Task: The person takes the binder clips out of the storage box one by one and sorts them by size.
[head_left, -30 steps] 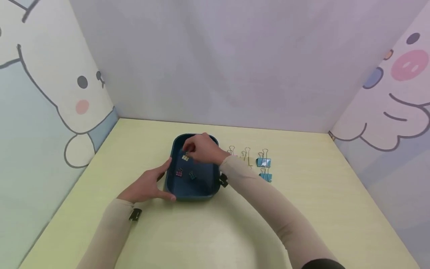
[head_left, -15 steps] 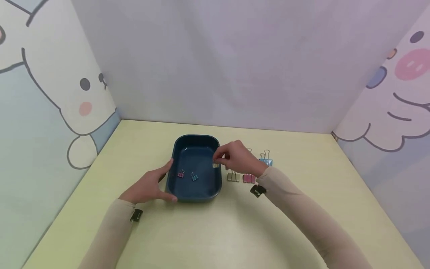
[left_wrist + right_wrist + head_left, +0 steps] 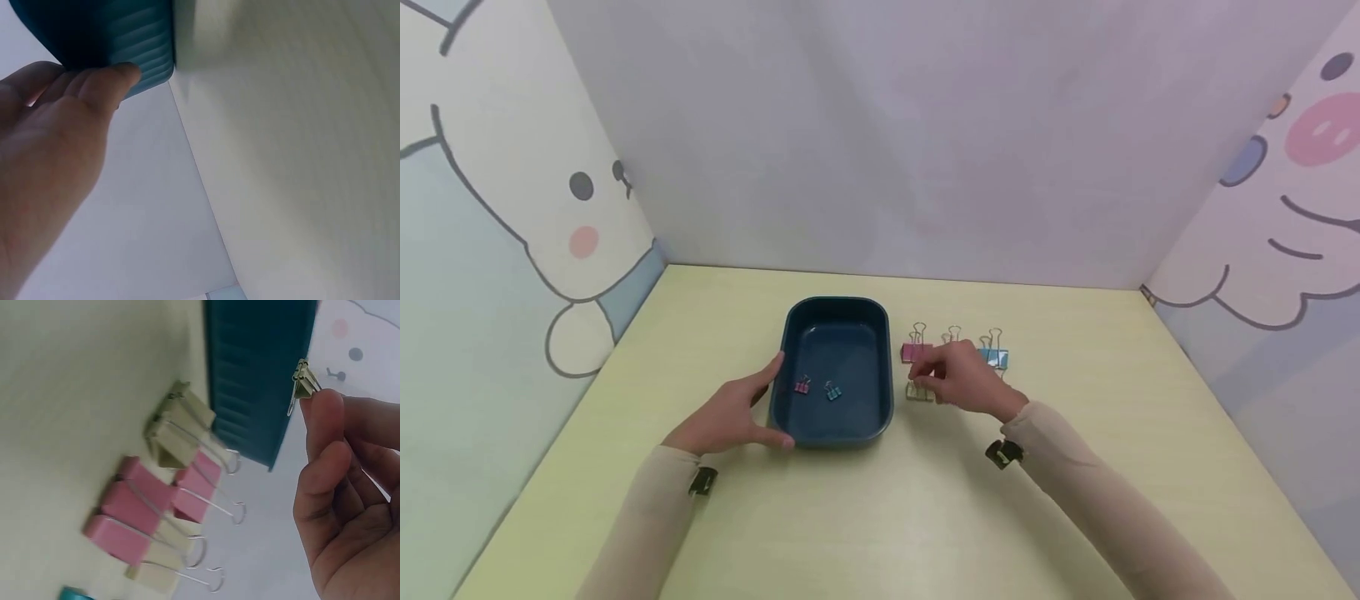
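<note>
My right hand (image 3: pixel 962 379) pinches a small yellow binder clip (image 3: pixel 304 382) between finger and thumb. In the head view it hovers over the larger clips on the table, hiding some of them and the small clip. A large yellow binder clip (image 3: pixel 920 392) stands just below the fingertips, with a pink binder clip (image 3: pixel 916 352) behind it. Inside the dark blue tray (image 3: pixel 853 429) lie a small pink binder clip (image 3: pixel 802 385) and a small blue binder clip (image 3: pixel 832 391). My left hand (image 3: pixel 730 412) rests extended fingers and thumb against the tray's left front corner.
A large blue binder clip (image 3: pixel 994 358) stands right of my right hand. In the right wrist view, another pink clip (image 3: pixel 137 506) and another yellow clip (image 3: pixel 159 565) show. Black clips (image 3: pixel 703 481) sit at both sleeve cuffs. Printed walls enclose the pale table (image 3: pixel 850 517).
My right hand has carried the small yellow clip rightward out of the tray to above the row of large clips. My left hand has stayed at the tray.
</note>
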{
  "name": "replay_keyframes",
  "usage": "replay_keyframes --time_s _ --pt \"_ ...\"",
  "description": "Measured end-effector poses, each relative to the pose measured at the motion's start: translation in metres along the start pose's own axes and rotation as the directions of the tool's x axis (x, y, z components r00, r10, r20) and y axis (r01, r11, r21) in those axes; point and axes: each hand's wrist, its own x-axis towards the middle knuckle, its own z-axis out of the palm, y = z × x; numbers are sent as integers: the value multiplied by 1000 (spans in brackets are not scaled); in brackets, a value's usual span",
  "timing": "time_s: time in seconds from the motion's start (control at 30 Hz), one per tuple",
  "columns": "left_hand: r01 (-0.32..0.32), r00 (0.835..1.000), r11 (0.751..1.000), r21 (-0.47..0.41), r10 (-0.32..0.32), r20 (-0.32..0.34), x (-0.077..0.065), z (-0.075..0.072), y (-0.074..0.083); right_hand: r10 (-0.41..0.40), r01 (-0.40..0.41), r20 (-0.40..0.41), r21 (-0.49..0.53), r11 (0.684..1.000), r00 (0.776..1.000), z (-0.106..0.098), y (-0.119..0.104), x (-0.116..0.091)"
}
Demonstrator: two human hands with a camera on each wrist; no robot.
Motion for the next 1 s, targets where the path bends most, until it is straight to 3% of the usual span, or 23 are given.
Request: replay_keyframes --time_s 0.27,0.5,1.0 --pt "6 1000 1000 -1 -6 4 -2 -1 1 -5 3 41 26 1000 999 21 21 -9" --pt "-9 1000 1000 13 9 3 0 -2 0 -23 23 39 -22 999 999 35 35 -15" --pt "-1 1000 1000 -1 1 11 2 -2 -2 -33 34 16 -48 998 999 34 34 -17"
